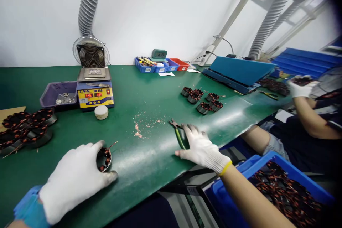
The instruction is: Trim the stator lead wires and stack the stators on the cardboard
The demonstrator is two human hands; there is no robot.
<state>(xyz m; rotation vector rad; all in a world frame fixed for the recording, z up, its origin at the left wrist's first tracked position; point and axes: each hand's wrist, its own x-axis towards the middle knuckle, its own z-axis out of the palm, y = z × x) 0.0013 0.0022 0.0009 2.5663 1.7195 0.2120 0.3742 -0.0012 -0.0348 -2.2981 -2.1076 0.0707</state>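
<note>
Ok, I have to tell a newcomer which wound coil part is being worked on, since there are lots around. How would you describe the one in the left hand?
Start at the yellow-fronted soldering station on the green mat and come straight toward the near edge. There the gloved left hand grips a single stator. Unlike the piles at the far left and the group mid-table, it is alone and held.

A copper-wound stator (103,159) is gripped by the gloved left hand (74,180) just above the green bench mat (139,89). Green-handled cutters (179,134) are covered by the gloved right hand (201,148), resting on the mat. Five more stators (201,99) are grouped beyond, near a blue crate (280,188) of parts.
</note>
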